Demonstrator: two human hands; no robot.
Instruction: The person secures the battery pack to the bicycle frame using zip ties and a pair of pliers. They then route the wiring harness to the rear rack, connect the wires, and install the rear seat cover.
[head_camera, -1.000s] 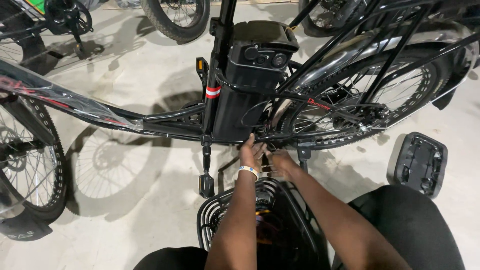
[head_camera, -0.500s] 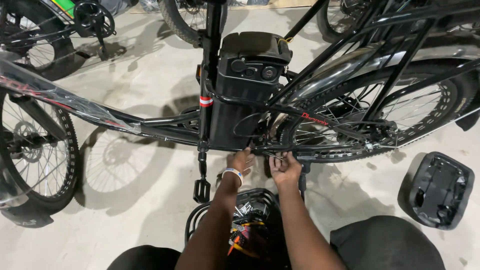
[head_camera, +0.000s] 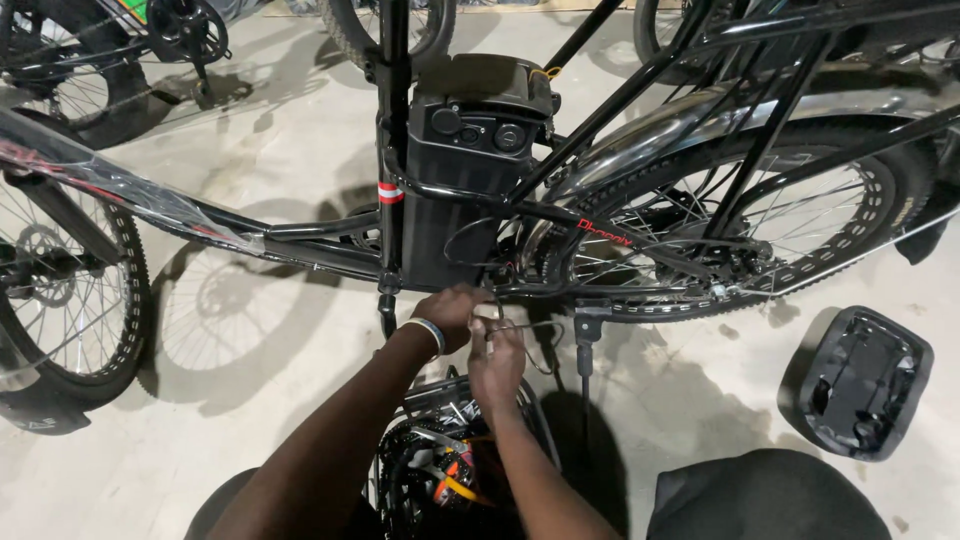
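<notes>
A thin black cable (head_camera: 520, 330) is pinched in the fingers of the right hand (head_camera: 497, 362), just below the bottom of the black electric bicycle frame (head_camera: 330, 245), where it loops out beside the kickstand (head_camera: 585, 340). The left hand (head_camera: 452, 312), with a pale wristband (head_camera: 430, 335) on the wrist, is closed around wiring right under the black battery pack (head_camera: 470, 170); what exactly is gripped cannot be told. The two hands are seen touching. Behind them the rear wheel (head_camera: 760, 230) is seen under a shiny fender (head_camera: 700, 100). A wire basket (head_camera: 450, 460) of parts lies below the forearms, and a black moulded cover (head_camera: 860, 385) rests on the concrete floor (head_camera: 250, 400) to the right
</notes>
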